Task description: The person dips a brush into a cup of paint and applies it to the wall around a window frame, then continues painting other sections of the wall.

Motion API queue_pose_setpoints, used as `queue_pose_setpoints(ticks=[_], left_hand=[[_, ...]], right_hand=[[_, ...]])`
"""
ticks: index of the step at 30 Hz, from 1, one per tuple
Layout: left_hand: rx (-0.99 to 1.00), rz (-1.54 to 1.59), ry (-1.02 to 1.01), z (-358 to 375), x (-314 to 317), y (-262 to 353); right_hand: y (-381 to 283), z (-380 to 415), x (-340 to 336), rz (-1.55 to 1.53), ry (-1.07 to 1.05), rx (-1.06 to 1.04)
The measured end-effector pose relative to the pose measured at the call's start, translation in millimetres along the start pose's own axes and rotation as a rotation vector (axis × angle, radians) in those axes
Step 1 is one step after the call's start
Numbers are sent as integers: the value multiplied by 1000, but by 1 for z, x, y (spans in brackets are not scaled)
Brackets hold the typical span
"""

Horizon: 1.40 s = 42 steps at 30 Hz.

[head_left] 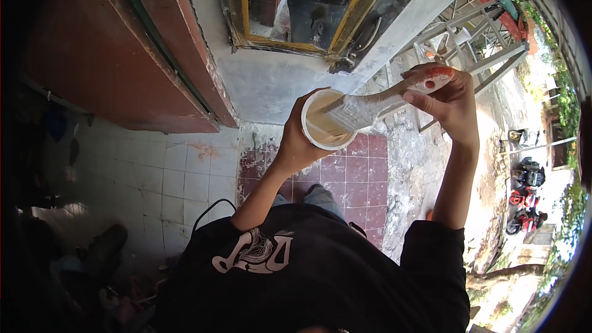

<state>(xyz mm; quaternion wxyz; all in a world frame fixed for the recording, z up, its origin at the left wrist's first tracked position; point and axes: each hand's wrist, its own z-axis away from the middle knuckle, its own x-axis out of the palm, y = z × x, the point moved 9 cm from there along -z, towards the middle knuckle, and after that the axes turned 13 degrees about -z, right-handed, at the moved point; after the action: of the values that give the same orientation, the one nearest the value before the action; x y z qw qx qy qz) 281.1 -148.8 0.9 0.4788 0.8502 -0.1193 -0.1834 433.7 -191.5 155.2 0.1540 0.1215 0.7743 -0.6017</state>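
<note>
At the cup [333, 146], left hand [299, 155] clasping it, right hand [455, 106] with its grip on the brush [365, 108], we judge loading in hand, next calling for a steady lift.

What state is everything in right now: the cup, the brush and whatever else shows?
Cup: open-topped, pale contents inside.
Brush: coated whitish, bristles at the cup's mouth.
Left grip: closed around the cup.
Right grip: closed on the brush handle.
Red floor tiles: marked with white.
Wall: patchy grey and white.
Motorbikes: standing outside.
</note>
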Motion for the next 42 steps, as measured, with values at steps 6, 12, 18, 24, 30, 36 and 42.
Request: queue_pose_setpoints(ticks=[6,12,18,24,30,36,42], left_hand=[[-1,20,-50,-18,26,9],[-17,94,-68,-41,49,20],[-10,171,-27,-66,62,27],[-44,235,-29,-96,81,32],[-26,293,-31,-117,95,45],[-39,261,-22,-118,102,25],[-176,242,-13,-98,94,-5]], right_hand=[[-31,23,-23,-172,275,-330],[-37,25,-57,-137,293,-398],[2,23,-122,-266,521,-284],[79,23,-174,-732,697,-162],[126,18,-181,-977,748,56],[94,8,-226,-1105,769,-93],[-76,19,-311,-819,791,-972]])
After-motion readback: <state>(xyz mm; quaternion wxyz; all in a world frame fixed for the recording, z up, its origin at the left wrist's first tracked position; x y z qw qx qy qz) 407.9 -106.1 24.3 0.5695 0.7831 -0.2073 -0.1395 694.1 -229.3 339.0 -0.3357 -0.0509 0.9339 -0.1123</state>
